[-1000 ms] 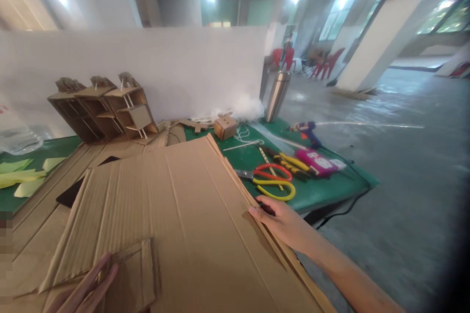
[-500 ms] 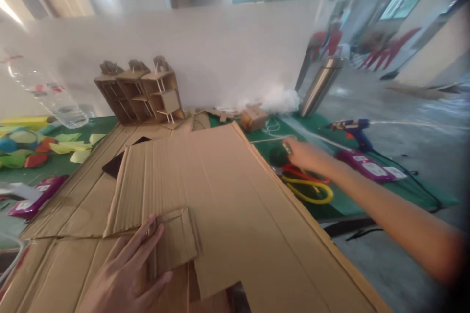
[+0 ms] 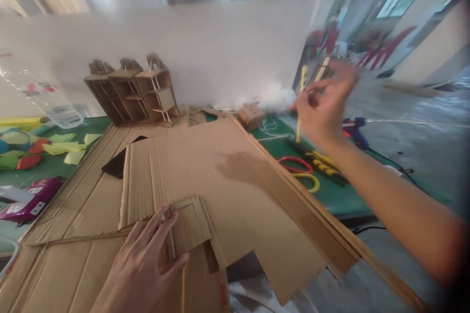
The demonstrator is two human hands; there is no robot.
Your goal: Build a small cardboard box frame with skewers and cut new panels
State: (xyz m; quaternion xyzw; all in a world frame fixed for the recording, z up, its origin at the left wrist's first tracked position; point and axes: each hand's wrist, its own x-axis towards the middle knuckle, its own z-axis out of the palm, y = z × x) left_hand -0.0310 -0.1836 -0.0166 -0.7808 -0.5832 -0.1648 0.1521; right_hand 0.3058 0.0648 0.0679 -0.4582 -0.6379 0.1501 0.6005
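My left hand (image 3: 147, 259) lies over the left side of a small folded cardboard piece (image 3: 193, 227). Its fingertips are at the upper corner and its thumb at the lower edge, holding the piece on a large cardboard sheet (image 3: 220, 171). Raised over the right side of the table, my right hand (image 3: 323, 107) is blurred, with its fingers pinched round a thin yellow pencil-like stick (image 3: 304, 78) that stands nearly upright. Beneath that hand lie red-handled (image 3: 292, 161) and yellow-handled (image 3: 308, 181) tools and a yellow-and-black tool (image 3: 325, 164).
A cardboard shelf model (image 3: 135, 90) stands by the wall, with a plastic bottle (image 3: 55, 95) to its left. Paper scraps (image 3: 29, 149) and a purple packet (image 3: 31, 200) lie at left. A dark flat object (image 3: 119, 161) is partly under the sheet. A blue glue gun (image 3: 355, 132) sits at right.
My right hand has risen from the tools on the table, bringing up the yellow stick. The large sheet has turned and shifted; my left hand and the small piece moved slightly right.
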